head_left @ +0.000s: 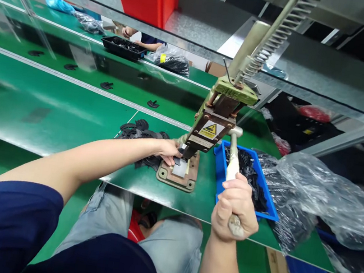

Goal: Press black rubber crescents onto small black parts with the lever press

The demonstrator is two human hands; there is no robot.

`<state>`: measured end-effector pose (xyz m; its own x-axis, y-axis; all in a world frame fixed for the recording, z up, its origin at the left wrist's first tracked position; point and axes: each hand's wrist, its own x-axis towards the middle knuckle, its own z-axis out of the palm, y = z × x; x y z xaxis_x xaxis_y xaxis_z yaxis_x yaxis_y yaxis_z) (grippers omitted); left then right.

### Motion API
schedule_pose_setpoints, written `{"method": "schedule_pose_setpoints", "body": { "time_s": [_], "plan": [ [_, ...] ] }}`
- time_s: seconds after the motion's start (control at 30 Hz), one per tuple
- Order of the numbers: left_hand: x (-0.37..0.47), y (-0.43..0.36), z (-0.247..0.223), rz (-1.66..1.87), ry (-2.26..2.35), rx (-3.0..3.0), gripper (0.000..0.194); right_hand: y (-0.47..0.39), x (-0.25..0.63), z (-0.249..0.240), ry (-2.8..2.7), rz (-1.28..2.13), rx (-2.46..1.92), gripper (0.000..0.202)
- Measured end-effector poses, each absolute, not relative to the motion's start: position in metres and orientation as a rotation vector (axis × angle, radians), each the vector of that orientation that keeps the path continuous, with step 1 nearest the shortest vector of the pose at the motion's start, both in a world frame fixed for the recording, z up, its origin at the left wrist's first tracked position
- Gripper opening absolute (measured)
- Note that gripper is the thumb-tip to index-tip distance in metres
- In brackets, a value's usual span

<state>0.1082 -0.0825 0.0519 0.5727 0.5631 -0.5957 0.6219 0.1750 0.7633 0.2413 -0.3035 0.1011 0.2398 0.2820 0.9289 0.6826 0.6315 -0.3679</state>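
the black part [177, 160] touches the left hand [167, 151] at its fingertips

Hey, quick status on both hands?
Right hand: gripping press lever. Left hand: pinching black part under press head. Fingers very near the press head.

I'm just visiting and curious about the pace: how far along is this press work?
Seemingly partway, but no tally shows. Perhaps done: the dark pieces in the blue bin, though they could be stock. In hand: the left hand holds a black part at the press base, and the right hand grips the lever. Probably left: the heap of black parts beside the base.
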Motion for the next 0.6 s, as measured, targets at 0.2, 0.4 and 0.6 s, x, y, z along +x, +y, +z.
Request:
{"method": "schedule_pose_setpoints", "body": {
  "time_s": [0.2,0.4,0.6],
  "plan": [
    [0.112,-0.076,0.045,-0.075,1.044,1.397,0.04,-0.3,0.24,0.1,-1.305,-0.329,-0.886,0.027],
    [0.11,-0.08,0.049,0.014,1.053,1.495,0.028,-0.302,0.245,0.102,-1.379,-0.34,-0.901,0.026],
    [0.084,-0.089,0.058,0.176,0.762,1.397,0.022,-0.304,0.245,0.105,-1.383,-0.339,-0.892,0.025]
  ]
}}
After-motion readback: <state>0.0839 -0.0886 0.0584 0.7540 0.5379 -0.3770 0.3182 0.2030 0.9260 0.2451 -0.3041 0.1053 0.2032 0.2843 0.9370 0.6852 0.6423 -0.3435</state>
